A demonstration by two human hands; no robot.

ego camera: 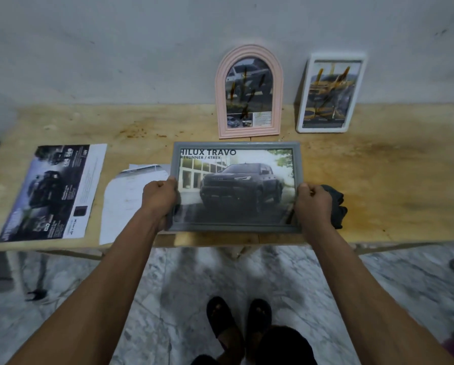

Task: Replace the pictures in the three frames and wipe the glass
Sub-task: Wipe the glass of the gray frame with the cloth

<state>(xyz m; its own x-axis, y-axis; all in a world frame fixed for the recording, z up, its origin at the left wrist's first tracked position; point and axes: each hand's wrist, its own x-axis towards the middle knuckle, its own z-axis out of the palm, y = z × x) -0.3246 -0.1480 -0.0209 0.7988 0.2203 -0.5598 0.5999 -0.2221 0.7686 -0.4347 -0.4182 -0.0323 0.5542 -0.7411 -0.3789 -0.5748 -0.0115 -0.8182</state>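
A grey rectangular frame [236, 146] with a dark pickup truck picture lies face up near the table's front edge. My left hand [159, 196] grips its left side and my right hand [312, 204] grips its right side. A dark cloth [336, 206] lies bunched just right of my right hand. A pink arched frame [248, 133] and a white rectangular frame [303, 101] lean upright against the wall behind, both with brown smears on their glass. A loose car picture [52, 191] lies flat at the left, and white paper sheets [126, 198] lie beside my left hand.
The wooden table [378, 167] is stained brown at the right and near the back. A grey wall stands right behind it. Below are a marble floor and my feet in dark sandals [237, 325].
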